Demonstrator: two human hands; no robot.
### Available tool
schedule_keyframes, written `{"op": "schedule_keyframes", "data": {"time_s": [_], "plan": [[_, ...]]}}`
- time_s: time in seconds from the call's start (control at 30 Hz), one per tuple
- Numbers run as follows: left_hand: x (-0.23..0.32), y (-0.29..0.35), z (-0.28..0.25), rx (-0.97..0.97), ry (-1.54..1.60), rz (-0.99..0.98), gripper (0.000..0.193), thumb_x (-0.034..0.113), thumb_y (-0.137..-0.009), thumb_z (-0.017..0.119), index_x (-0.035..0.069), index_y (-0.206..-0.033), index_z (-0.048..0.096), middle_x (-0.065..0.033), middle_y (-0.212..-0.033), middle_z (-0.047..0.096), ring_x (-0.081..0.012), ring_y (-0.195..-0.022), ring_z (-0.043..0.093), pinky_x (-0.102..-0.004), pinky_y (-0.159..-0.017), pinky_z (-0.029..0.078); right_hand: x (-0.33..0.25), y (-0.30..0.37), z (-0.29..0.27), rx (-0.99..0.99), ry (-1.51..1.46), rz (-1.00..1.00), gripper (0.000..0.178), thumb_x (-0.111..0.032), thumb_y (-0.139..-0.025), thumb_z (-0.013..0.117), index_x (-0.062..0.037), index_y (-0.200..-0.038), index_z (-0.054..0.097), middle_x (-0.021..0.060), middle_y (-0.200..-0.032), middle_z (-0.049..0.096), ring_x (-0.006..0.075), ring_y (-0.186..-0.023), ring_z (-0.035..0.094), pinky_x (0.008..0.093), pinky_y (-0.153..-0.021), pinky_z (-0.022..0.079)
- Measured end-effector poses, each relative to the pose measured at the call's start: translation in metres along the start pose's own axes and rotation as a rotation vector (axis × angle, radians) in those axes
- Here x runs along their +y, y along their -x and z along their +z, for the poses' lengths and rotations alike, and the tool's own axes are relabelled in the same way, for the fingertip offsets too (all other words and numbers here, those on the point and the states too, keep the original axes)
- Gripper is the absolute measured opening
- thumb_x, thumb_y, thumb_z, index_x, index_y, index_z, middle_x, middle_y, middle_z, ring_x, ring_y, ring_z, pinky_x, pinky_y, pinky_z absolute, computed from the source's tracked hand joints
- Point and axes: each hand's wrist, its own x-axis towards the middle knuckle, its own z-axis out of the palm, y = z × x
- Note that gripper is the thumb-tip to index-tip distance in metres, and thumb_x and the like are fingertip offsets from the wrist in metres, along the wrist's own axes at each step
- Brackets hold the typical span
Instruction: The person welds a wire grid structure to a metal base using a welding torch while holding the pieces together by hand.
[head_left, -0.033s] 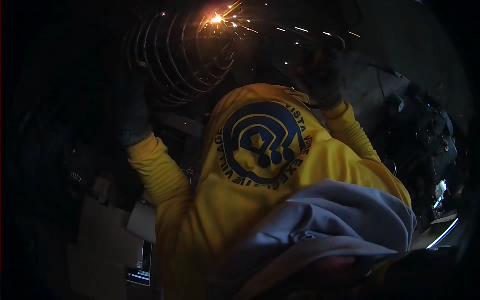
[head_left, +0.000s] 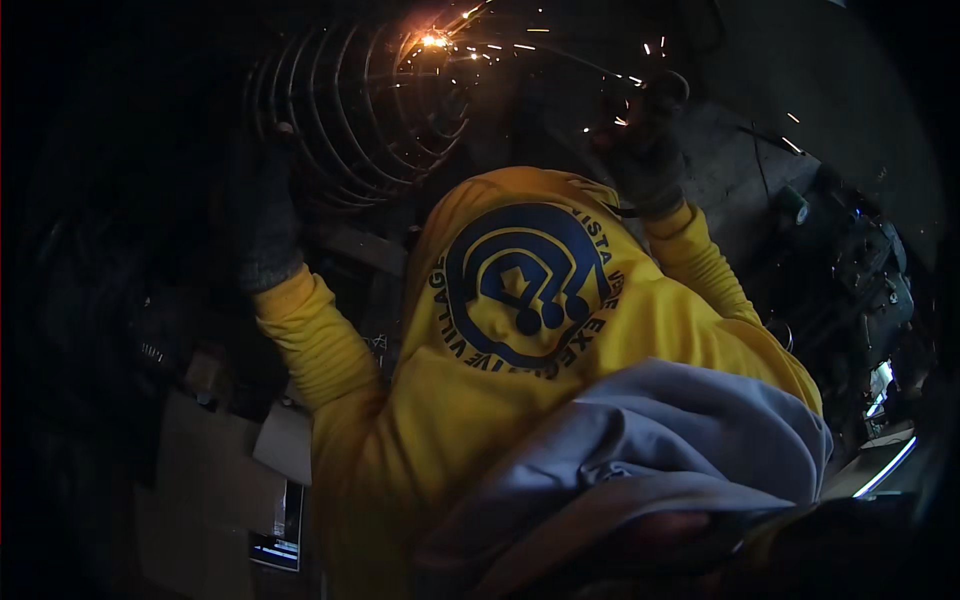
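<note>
A rounded cage of curved metal rods (head_left: 372,100) fills the upper left, its ribs lit by a bright welding spark (head_left: 434,40) at its far right side. My left hand (head_left: 265,205), in a dark glove, is closed at the left side of the cage; shadow swallows most of its fingers. Out to the right, my gloved right hand (head_left: 645,155) is closed around what looks like a welding electrode holder (head_left: 665,92), its shape largely lost in the dark. From there a thin rod (head_left: 575,60) runs left toward the spark.
Sparks fly right, past my right hand. Flat brown sheets (head_left: 205,480) lie at the lower left, near a small lit screen (head_left: 275,553). Dark clutter (head_left: 850,260) stands at the right. A grey cloth (head_left: 660,430) hangs over my yellow shirt (head_left: 430,420).
The sparks have scattered differently, with more now near my right hand. The glow at the cage is slightly smaller. Both hands and the cage stay in place.
</note>
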Motion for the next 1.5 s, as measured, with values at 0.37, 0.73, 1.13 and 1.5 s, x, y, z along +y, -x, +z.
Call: {"op": "schedule_keyframes", "data": {"time_s": [0.37,0.73,1.13,1.5], "plan": [[-0.004,-0.002,0.006,-0.114,0.539,-0.474,0.054,0.026,-0.090,0.072,-0.002,-0.132,0.054,-0.0084,-0.118,0.063,-0.0150,-0.106,0.057,-0.0281,-0.095,0.042,0.006,0.006,0.001,0.045,-0.033,0.099,0.040,-0.002,-0.082,0.071,0.0026,-0.119,0.056,0.0066,-0.091,0.068,0.0156,-0.084,0.067,0.0304,-0.079,0.054],[-0.014,-0.002,0.013,-0.051,0.580,-0.428,0.052,0.028,-0.088,0.074,-0.003,-0.126,0.057,-0.0108,-0.113,0.066,-0.0159,-0.098,0.061,-0.0277,-0.088,0.046,0.010,0.007,0.003,0.094,-0.053,0.080,0.044,-0.015,-0.071,0.082,-0.0016,-0.108,0.064,0.0125,-0.095,0.070,0.0256,-0.082,0.068,0.0362,-0.078,0.054],[-0.009,-0.002,-0.003,-0.151,0.340,-0.415,0.046,0.027,-0.093,0.067,-0.001,-0.128,0.057,-0.0088,-0.114,0.062,-0.0148,-0.100,0.056,-0.0299,-0.090,0.043,0.009,0.004,0.006,0.007,-0.370,0.099,0.051,-0.004,-0.076,0.079,-0.0021,-0.122,0.056,0.0060,-0.103,0.069,0.0137,-0.083,0.067,0.0290,-0.076,0.056],[0.001,-0.004,0.002,-0.107,0.464,-0.329,0.053,0.024,-0.093,0.067,-0.002,-0.136,0.051,-0.0109,-0.129,0.057,-0.0182,-0.114,0.054,-0.0318,-0.101,0.040,0.004,-0.001,0.009,0.038,-0.487,0.111,0.047,0.000,-0.079,0.073,-0.0058,-0.122,0.055,0.0060,-0.105,0.065,0.0214,-0.090,0.065,0.0367,-0.077,0.056]]}}
